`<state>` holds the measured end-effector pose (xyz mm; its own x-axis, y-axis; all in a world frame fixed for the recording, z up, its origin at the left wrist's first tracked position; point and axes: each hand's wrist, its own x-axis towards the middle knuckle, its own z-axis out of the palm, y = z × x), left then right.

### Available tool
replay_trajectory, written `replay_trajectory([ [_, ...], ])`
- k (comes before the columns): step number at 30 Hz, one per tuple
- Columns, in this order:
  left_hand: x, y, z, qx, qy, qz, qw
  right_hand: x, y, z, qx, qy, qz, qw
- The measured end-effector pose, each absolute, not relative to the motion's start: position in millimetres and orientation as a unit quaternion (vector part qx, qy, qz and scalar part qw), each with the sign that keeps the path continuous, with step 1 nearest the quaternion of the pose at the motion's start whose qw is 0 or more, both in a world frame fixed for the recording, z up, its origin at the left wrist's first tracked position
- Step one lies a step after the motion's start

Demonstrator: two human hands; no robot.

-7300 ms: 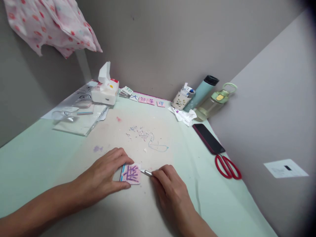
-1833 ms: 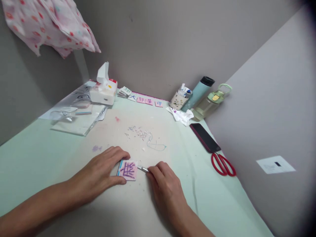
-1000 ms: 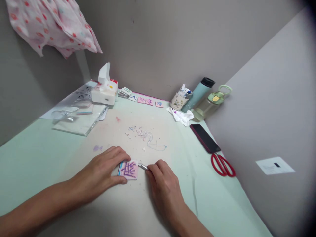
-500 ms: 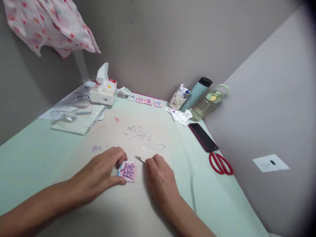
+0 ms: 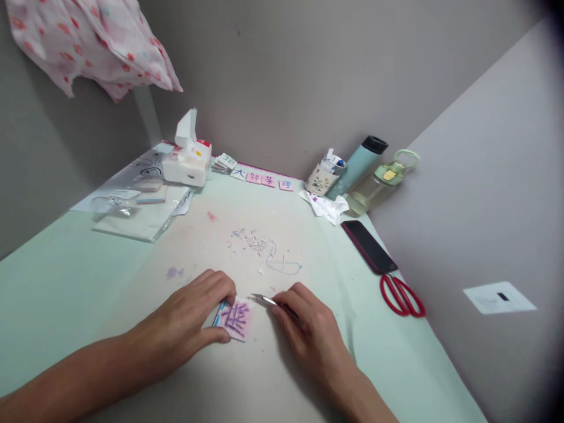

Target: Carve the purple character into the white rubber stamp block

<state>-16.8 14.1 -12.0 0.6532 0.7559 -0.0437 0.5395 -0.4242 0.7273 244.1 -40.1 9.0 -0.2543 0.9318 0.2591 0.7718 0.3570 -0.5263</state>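
Note:
A small pink square block (image 5: 238,320) lies flat on the grey-beige work surface (image 5: 207,376). It bears a purple handwritten character and has a blue mark along its left edge. My left hand (image 5: 198,311) grips this block, thumb at the near side and bent fingers at the far side. In my right hand (image 5: 311,323) is a slim craft knife (image 5: 264,299), its silver blade pointing left. The blade tip hovers or rests by the block's upper right corner; whether it touches I cannot tell.
Shavings (image 5: 255,241) lie beyond my hands. At the back stand a tissue pack (image 5: 187,164), lettered blocks (image 5: 268,181), a pen cup (image 5: 321,179) and two bottles. A phone (image 5: 370,247) and red-handled scissors (image 5: 402,295) lie right; a plastic sleeve (image 5: 136,220) lies left.
The pink block has turned slightly clockwise and come a little nearer with my left hand. My right hand and the knife have moved a little right and nearer. The view has shifted slightly.

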Motion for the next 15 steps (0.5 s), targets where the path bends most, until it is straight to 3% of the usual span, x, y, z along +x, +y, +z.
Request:
replay_trajectory([
  [15, -17.6, 15.9, -10.8, 0.827, 0.387, 0.150, 0.378, 248.0, -50.5, 8.4, -0.527, -0.810, 0.113, 0.232],
])
